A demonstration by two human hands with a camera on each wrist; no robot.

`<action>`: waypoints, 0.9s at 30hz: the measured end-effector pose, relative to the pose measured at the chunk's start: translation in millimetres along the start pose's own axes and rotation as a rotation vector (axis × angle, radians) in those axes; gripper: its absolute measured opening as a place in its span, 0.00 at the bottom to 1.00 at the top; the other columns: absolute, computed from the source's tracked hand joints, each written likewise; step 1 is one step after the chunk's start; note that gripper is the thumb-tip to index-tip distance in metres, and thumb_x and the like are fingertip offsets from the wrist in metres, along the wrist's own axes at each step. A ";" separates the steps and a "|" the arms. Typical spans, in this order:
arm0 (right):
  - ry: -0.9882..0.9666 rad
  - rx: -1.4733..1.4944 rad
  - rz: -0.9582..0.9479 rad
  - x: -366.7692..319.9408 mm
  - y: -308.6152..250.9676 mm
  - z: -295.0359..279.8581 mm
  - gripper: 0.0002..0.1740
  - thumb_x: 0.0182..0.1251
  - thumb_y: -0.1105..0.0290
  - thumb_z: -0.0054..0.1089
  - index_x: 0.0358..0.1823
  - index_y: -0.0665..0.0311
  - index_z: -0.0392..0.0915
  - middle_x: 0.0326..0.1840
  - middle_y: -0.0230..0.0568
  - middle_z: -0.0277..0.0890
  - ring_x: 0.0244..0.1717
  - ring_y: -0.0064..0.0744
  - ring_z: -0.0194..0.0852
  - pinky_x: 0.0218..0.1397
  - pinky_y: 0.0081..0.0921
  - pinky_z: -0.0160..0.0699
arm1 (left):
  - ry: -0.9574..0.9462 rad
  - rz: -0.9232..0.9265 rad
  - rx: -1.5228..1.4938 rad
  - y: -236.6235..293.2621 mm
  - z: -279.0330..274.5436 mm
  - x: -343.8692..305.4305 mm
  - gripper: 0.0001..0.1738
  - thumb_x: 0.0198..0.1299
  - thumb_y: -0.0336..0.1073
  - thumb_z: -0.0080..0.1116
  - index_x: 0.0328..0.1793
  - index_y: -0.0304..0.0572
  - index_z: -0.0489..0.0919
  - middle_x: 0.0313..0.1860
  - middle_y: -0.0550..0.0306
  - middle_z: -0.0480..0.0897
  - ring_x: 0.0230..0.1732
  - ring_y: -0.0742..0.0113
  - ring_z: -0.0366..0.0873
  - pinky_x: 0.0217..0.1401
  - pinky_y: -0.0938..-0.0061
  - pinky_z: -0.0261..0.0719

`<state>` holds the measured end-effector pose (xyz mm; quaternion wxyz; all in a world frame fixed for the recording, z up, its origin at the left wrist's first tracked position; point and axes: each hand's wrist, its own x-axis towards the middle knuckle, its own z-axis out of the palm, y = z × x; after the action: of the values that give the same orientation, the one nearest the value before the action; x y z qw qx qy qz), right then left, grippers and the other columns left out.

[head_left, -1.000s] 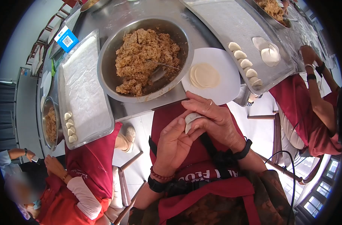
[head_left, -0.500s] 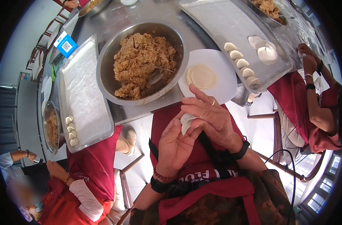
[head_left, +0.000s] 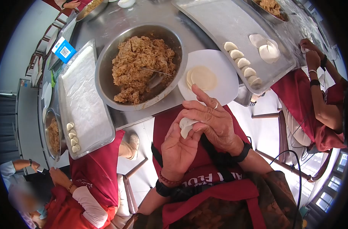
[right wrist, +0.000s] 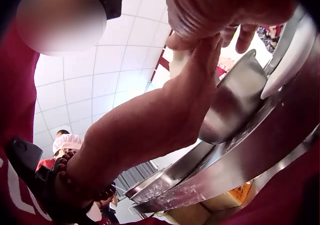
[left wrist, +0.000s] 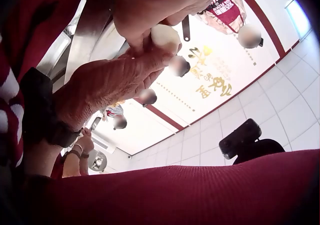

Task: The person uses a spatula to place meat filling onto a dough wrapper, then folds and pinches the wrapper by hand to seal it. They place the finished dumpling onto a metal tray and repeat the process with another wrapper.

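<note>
In the head view, a folded white dumpling (head_left: pixel 186 126) sits between both hands, above the lap. My left hand (head_left: pixel 178 150) holds it from the left, thumb and fingertips at its edge. The right hand (head_left: pixel 216 124) pinches the edge with thumb and index finger, its other fingers stretched over the top. The left wrist view shows the pale rounded dumpling (left wrist: pixel 165 37) where the fingers meet. Behind the hands, a white plate (head_left: pixel 228 82) carries a few round dough wrappers (head_left: pixel 203 79). To its left stands a steel bowl (head_left: pixel 102 86) of brown filling (head_left: pixel 139 63), with a thin metal utensil in it.
A floured tray (head_left: pixel 82 95) with several small dumplings (head_left: pixel 72 137) lies at the left. Another tray (head_left: pixel 208 19) at the right bears a row of dumplings (head_left: pixel 242 63) and loose wrappers (head_left: pixel 268 49). People sit on both sides, and the metal table edge (head_left: pixel 143 116) lies just beyond the hands.
Both hands have shifted slightly left with the dumpling, which has turned a little between the fingers. The right fingers have spread upward. The head view has also shifted slightly.
</note>
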<state>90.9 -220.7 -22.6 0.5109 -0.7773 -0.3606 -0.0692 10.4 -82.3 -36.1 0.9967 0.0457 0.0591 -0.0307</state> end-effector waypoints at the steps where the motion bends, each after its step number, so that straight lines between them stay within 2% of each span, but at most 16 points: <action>1: -0.002 0.017 0.020 -0.3 -0.4 -0.8 0.26 0.60 0.54 0.66 0.58 0.53 0.83 0.63 0.35 0.80 0.78 0.46 0.60 0.72 0.37 0.65 | 0.036 -0.001 0.030 0.1 0.3 0.3 0.25 0.78 0.38 0.39 0.75 0.30 0.62 0.70 0.46 0.72 0.69 0.58 0.73 0.74 0.62 0.71; 5: 0.034 0.290 0.170 -1.4 -3.1 -0.9 0.21 0.58 0.63 0.71 0.54 0.54 0.85 0.60 0.35 0.82 0.76 0.43 0.63 0.70 0.35 0.67 | 0.125 0.009 0.131 2.1 1.9 2.4 0.26 0.78 0.39 0.40 0.74 0.30 0.62 0.69 0.47 0.72 0.69 0.59 0.72 0.74 0.62 0.71; 8: 0.006 0.365 0.155 -2.9 0.5 0.6 0.17 0.58 0.69 0.72 0.50 0.55 0.86 0.56 0.35 0.85 0.75 0.42 0.66 0.69 0.34 0.69 | 0.134 0.017 0.193 -0.4 -1.3 2.4 0.25 0.78 0.40 0.41 0.73 0.31 0.64 0.70 0.47 0.72 0.70 0.59 0.71 0.75 0.61 0.69; 11: -0.002 0.298 0.135 -3.1 2.2 -1.1 0.13 0.58 0.72 0.72 0.46 0.57 0.87 0.52 0.35 0.86 0.73 0.44 0.68 0.67 0.34 0.70 | 0.163 0.016 0.238 -2.4 3.1 4.4 0.25 0.79 0.42 0.40 0.72 0.30 0.65 0.69 0.47 0.72 0.70 0.58 0.70 0.76 0.59 0.68; 15: -0.006 0.319 0.168 -2.2 6.2 -3.0 0.12 0.61 0.74 0.69 0.47 0.58 0.85 0.54 0.36 0.85 0.71 0.46 0.70 0.66 0.34 0.71 | 0.176 -0.038 0.308 1.3 20.8 11.3 0.28 0.80 0.47 0.35 0.71 0.28 0.66 0.68 0.47 0.73 0.71 0.56 0.70 0.78 0.57 0.65; 17: -0.034 0.257 0.205 4.9 -0.6 -14.5 0.11 0.63 0.74 0.66 0.47 0.58 0.84 0.55 0.36 0.84 0.70 0.48 0.72 0.66 0.34 0.71 | 0.112 -0.081 0.298 5.7 19.9 15.5 0.31 0.80 0.50 0.33 0.72 0.28 0.65 0.68 0.47 0.73 0.71 0.55 0.69 0.78 0.56 0.64; 18: -0.131 0.176 0.130 3.6 8.5 -18.8 0.10 0.62 0.73 0.65 0.46 0.57 0.82 0.56 0.36 0.83 0.70 0.51 0.71 0.66 0.37 0.72 | 0.074 -0.113 0.291 7.1 19.5 18.0 0.32 0.80 0.51 0.31 0.72 0.28 0.65 0.68 0.46 0.73 0.71 0.55 0.69 0.78 0.55 0.63; 22: -0.105 0.047 -0.030 7.9 10.6 -36.0 0.10 0.57 0.73 0.65 0.41 0.56 0.81 0.54 0.35 0.83 0.68 0.53 0.72 0.63 0.41 0.75 | 0.168 -0.195 0.353 5.6 30.1 25.9 0.34 0.79 0.54 0.30 0.71 0.26 0.63 0.69 0.43 0.72 0.74 0.48 0.64 0.80 0.48 0.58; 25: -0.122 0.042 -0.050 10.7 15.5 -47.8 0.08 0.58 0.74 0.65 0.39 0.58 0.81 0.54 0.36 0.83 0.66 0.50 0.75 0.60 0.39 0.77 | 0.211 -0.224 0.384 -1.7 40.5 35.4 0.35 0.79 0.54 0.30 0.72 0.26 0.62 0.69 0.40 0.72 0.74 0.46 0.65 0.80 0.47 0.58; 27: -0.142 0.122 0.036 12.0 18.7 -56.7 0.06 0.61 0.74 0.64 0.40 0.60 0.82 0.53 0.37 0.83 0.62 0.43 0.78 0.60 0.34 0.78 | 0.176 -0.246 0.350 -4.5 37.5 40.4 0.35 0.79 0.55 0.30 0.72 0.25 0.63 0.69 0.38 0.71 0.74 0.43 0.65 0.80 0.45 0.58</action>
<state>126.2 -266.8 -4.3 0.5317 -0.7540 -0.3853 0.0175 54.5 -92.5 -4.3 0.9534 0.2128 0.1446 -0.1575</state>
